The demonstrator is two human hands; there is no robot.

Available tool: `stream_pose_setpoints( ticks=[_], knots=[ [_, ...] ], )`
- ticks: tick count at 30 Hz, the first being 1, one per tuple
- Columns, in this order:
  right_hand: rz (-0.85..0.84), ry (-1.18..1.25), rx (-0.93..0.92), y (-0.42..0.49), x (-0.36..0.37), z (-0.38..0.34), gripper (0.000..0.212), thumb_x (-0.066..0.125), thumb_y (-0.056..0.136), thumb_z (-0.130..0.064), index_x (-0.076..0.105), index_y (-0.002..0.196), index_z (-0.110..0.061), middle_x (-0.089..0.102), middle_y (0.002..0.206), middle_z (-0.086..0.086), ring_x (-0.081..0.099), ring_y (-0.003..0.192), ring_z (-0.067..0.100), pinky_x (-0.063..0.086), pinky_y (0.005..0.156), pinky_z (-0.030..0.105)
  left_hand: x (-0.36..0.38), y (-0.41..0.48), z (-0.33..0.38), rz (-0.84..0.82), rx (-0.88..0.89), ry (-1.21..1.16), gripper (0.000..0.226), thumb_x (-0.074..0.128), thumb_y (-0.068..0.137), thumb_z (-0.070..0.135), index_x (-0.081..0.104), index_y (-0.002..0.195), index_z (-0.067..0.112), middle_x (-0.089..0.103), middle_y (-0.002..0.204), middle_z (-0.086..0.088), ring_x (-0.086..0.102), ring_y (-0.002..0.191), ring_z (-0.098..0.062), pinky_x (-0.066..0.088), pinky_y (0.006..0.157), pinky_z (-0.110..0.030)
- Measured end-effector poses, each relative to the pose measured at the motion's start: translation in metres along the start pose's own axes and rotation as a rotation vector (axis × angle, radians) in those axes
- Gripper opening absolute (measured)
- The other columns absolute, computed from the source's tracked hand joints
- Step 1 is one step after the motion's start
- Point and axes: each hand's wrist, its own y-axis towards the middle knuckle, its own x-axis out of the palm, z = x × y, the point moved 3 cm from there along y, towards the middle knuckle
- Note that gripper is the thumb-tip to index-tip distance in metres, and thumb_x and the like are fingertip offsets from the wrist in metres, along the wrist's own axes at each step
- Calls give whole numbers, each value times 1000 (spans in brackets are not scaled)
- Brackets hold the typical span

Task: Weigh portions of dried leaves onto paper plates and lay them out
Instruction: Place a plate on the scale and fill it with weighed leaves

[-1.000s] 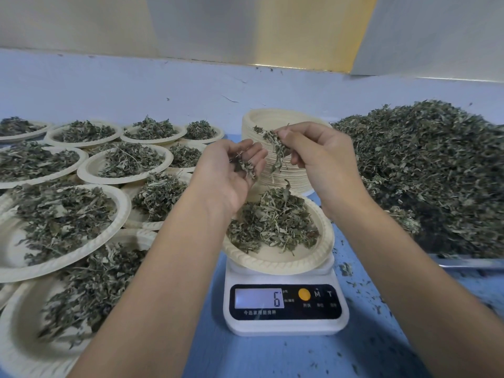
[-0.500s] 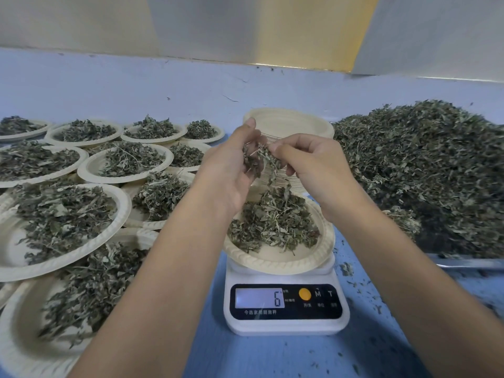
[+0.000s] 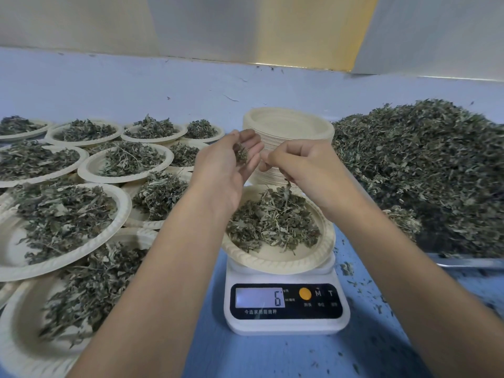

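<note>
A paper plate (image 3: 278, 261) with a heap of dried leaves (image 3: 272, 222) sits on a white digital scale (image 3: 286, 306) whose display reads 6. Above the plate, my left hand (image 3: 231, 165) is palm up and cups a small clump of leaves (image 3: 241, 155). Beside it, my right hand (image 3: 302, 165) has its fingertips pinched together close to the left palm; a leaf or two hang just under it, over the plate. A large pile of loose dried leaves (image 3: 425, 170) lies on the right.
A tall stack of unused paper plates (image 3: 289, 132) stands behind my hands. Several filled plates (image 3: 68, 219) overlap across the left side of the blue table (image 3: 261, 358). A metal tray edge (image 3: 469, 261) borders the loose pile. Leaf crumbs dot the table near the scale.
My right hand has dropped the sprig it held high and moved down beside the left palm. The left hand has opened flatter. The scale still reads 6.
</note>
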Motion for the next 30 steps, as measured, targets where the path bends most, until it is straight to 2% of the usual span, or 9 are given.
stream_pose_setpoints(
  ticks=[4, 8, 13, 17, 20, 23, 26, 30],
  knots=[
    [11, 17, -2, 0, 0, 0, 36, 61, 86, -22, 66, 50, -22, 46, 42, -12, 34, 44, 4, 29, 56, 25, 3, -2, 1, -19, -4, 16, 29, 40, 101, 17, 63, 87, 6, 68, 90, -6, 65, 66, -9, 53, 53, -14],
    [53, 26, -9, 1, -2, 1, 36, 62, 83, -17, 63, 47, -21, 40, 38, -11, 30, 44, 7, 29, 57, 29, 4, -3, 0, -28, -14, 15, 26, 41, 100, 16, 63, 90, 5, 68, 92, -8, 65, 66, -10, 55, 62, -19],
    [55, 70, -29, 2, -2, 1, 36, 68, 81, -17, 65, 47, -29, 47, 44, -12, 36, 46, 4, 31, 53, 24, 6, -7, -1, -37, -19, 15, 27, 41, 100, 13, 62, 87, 3, 68, 85, -8, 63, 53, -9, 56, 62, -21],
    [42, 59, -29, 3, -2, 2, 28, 69, 81, -16, 67, 54, -25, 52, 48, -10, 42, 47, 5, 36, 54, 25, 6, -8, -2, -47, -24, 21, 28, 40, 100, 13, 62, 85, 4, 67, 83, -7, 62, 59, -10, 56, 68, -22],
    [13, 82, -31, 3, -1, 2, 14, 68, 82, -9, 73, 72, -18, 60, 55, -4, 48, 49, 5, 39, 54, 23, 6, -7, -2, -51, -34, 14, 27, 39, 100, 12, 61, 88, 4, 67, 89, -8, 64, 71, -13, 54, 75, -24],
    [9, 144, -39, 3, 0, 3, 16, 66, 83, -3, 71, 77, -17, 62, 54, -1, 51, 45, 2, 41, 48, 14, 8, -9, -1, -63, -71, -61, 26, 38, 100, 10, 60, 89, 2, 66, 87, -9, 64, 72, -14, 55, 67, -22],
    [39, 142, -55, 4, 0, 4, 14, 70, 83, -12, 70, 75, -23, 58, 46, -4, 51, 44, 5, 42, 47, 15, 13, -13, -1, -80, -114, -167, 23, 39, 99, 5, 59, 90, -2, 64, 85, -12, 63, 72, -17, 56, 65, -23],
    [74, 186, -70, 6, -6, 1, 6, 71, 84, -18, 70, 78, -20, 60, 50, -3, 51, 46, 8, 42, 48, 17, 22, -19, -3, -101, -154, -275, 19, 38, 98, -1, 55, 108, -3, 57, 93, -20, 58, 88, -26, 54, 71, -31]
  ],
)
